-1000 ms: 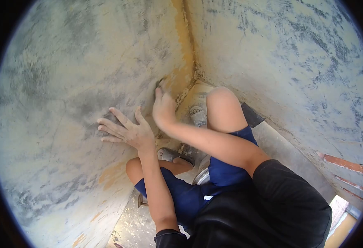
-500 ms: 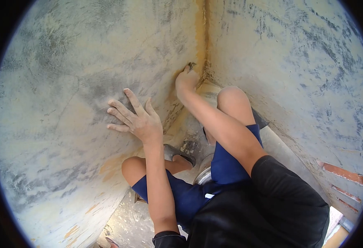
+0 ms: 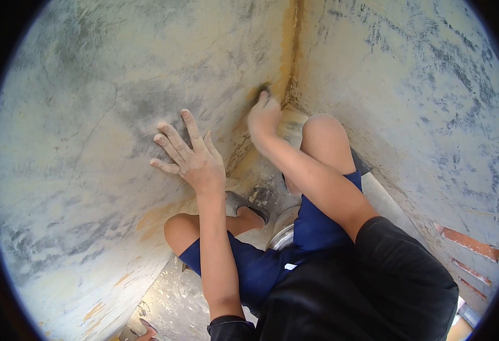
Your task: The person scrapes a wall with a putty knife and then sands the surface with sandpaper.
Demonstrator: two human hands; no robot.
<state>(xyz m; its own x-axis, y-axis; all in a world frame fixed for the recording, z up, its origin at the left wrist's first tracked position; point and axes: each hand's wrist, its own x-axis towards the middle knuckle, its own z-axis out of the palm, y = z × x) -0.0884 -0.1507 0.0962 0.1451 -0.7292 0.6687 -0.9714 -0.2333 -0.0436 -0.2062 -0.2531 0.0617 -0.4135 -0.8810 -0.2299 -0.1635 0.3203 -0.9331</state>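
My left hand [image 3: 195, 162] rests on the left wall [image 3: 84, 170], fingers spread and dusted with pale powder. Close to the corner, my right hand [image 3: 264, 116] is closed and slightly blurred by motion. From its fingertips pokes a small dark piece [image 3: 264, 88], held against the left wall beside a yellowish-brown strip [image 3: 286, 51] that runs up the corner. I cannot tell what kind of tool the piece is. Grey and black smudges mark the wall around both hands.
The right wall [image 3: 397, 102] rises close by my knee, with reddish brick slots [image 3: 470, 243] low on it. Beneath me is a round metal-rimmed container [image 3: 284, 236]. My sandalled foot [image 3: 250, 215] stands on the stained floor [image 3: 175, 292]. Someone's foot [image 3: 146, 329] shows at the bottom left.
My right hand has shifted down a little along the left wall and is blurrier. My left hand stays spread on the wall; the view has turned slightly.
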